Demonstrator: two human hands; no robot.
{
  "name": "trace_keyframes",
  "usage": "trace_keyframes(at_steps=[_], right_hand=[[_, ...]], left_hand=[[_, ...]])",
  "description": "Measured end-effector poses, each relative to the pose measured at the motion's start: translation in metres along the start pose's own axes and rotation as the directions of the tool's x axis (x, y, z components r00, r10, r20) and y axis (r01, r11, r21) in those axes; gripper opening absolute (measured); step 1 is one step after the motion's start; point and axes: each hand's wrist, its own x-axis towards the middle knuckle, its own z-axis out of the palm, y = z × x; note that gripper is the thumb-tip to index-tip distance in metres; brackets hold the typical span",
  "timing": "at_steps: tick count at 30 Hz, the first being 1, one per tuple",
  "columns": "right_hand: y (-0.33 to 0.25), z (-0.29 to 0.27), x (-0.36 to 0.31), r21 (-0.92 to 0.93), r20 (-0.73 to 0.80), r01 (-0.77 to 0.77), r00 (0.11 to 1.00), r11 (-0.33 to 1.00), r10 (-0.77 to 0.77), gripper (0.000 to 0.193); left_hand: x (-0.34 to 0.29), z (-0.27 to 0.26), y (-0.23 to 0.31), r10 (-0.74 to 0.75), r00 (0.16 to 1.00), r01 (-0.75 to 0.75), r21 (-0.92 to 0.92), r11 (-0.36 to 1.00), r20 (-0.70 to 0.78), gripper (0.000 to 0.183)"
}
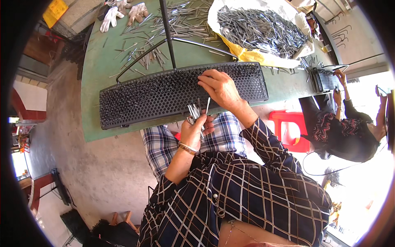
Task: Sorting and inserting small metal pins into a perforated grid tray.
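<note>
A long black rack [164, 100] full of round holes lies tilted along the near edge of the green table. Dark metal pieces stand densely in its left and upper holes, while bare holes show in the lower middle and right. My left hand [191, 133] is closed around a bundle of thin metal strips [194, 111], just below the rack's near edge. One strip sticks up apart from the bunch. Over the right half of the rack, my right hand [222, 89] has its fingers pinched together at the holes. Whatever is between those fingertips is hidden.
Loose strips [185, 26] lie scattered on the green table [95, 82]. Behind the rack rises a black metal stand [168, 35]. An open sack [242, 54] heaped with strips sits far right, work gloves [110, 19] far left. Another person [345, 131] works at right beside a red stool [288, 119].
</note>
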Motion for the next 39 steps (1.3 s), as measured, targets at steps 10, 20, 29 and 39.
trace_keyframes(at_steps=[10, 20, 29, 39], right_hand=[[-0.002, 0.005, -0.008, -0.002, -0.069, -0.089, 0.994, 0.996, 0.089, 0.018], [-0.020, -0.022, -0.034, 0.419, 0.327, -0.627, 0.779, 0.657, 0.536, 0.028], [-0.002, -0.043, -0.022, 0.578, 0.317, -0.659, 0.725, 0.481, 0.612, 0.022], [0.034, -0.035, -0.012, 0.507, 0.088, -0.535, 0.812, 0.676, 0.576, 0.022]], left_hand=[[0.002, -0.003, -0.002, 0.000, 0.999, 0.001, -0.013, 1.000, 0.041, 0.024], [0.001, 0.005, 0.005, 0.058, 0.990, -0.058, -0.004, 0.998, 0.132, 0.021], [0.000, 0.012, 0.007, -0.051, 0.978, 0.032, 0.099, 0.995, 0.201, 0.024], [0.007, 0.010, 0.006, -0.139, 0.976, 0.137, 0.026, 0.990, 0.170, 0.023]])
